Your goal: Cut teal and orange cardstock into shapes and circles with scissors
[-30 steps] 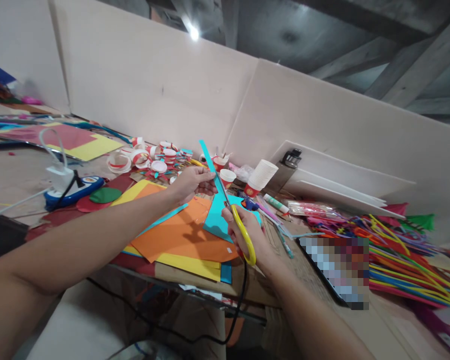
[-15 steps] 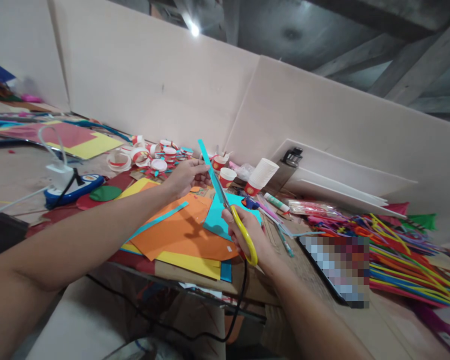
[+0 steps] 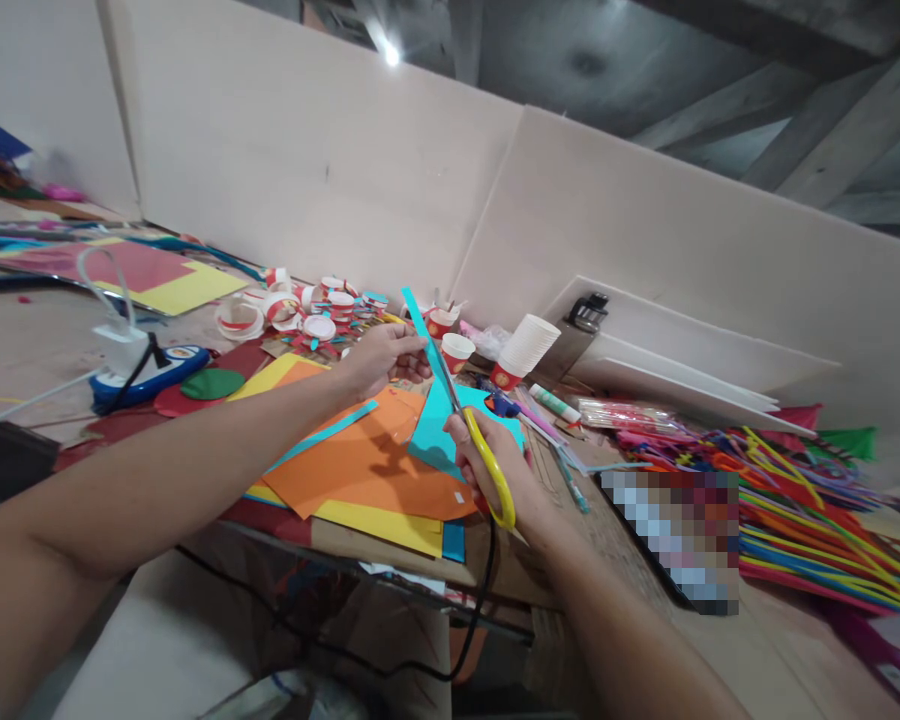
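My right hand (image 3: 499, 470) grips yellow-handled scissors (image 3: 487, 465), blades pointing up and away into a sheet of turquoise paper (image 3: 436, 425). My left hand (image 3: 382, 358) pinches the narrow strip of that paper (image 3: 418, 322) that sticks up at its far end. The sheet hangs above a stack of orange paper (image 3: 360, 465) and yellow paper (image 3: 382, 525) lying on the table. A loose turquoise strip (image 3: 330, 432) rests on the orange sheet.
Cut red-and-white paper cups (image 3: 300, 312) and a cup stack (image 3: 523, 350) stand behind. A glue stick (image 3: 555, 404) and coloured sticks (image 3: 810, 500) lie right. A blue device with white charger (image 3: 139, 368) sits left. A black cable (image 3: 480, 620) hangs off the table edge.
The scissors have cut a little further up the turquoise sheet. My left hand stays pinched on the strip, shifting slightly with it.
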A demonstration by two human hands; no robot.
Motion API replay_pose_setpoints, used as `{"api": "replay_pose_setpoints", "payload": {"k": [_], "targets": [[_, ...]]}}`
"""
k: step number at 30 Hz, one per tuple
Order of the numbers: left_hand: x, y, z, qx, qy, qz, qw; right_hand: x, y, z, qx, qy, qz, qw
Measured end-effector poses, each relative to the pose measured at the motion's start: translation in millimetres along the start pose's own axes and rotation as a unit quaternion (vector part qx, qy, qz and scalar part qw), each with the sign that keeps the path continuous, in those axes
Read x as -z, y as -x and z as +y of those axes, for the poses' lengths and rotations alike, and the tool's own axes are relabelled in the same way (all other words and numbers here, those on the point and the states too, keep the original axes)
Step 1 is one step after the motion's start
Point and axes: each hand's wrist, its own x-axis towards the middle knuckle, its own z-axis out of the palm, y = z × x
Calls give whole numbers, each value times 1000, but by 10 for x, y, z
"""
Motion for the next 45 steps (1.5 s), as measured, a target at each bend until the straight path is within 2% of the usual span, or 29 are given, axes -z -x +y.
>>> {"api": "replay_pose_setpoints", "payload": {"k": [4,21,27,33,41,45], "targets": [[-2,-4,7,1,3,-1,1000,-7,1,22,-14,-26,-22,999],[51,-36,-19,5,5,-14,1000,-34,9,9,-41,-33,-26,998],[75,-64,-9,22,30,0,999,2,-25,19,-26,-24,-45,998],[73,-88,9,57,71,33,995,39,-41,-32,-39,-40,-64,996],[-27,9,-5,46,16,-9,999,23,-35,-19,-60,-32,-50,996],[-64,27,-1,56,27,-13,998,32,-39,-8,-62,-29,-52,996]]}}
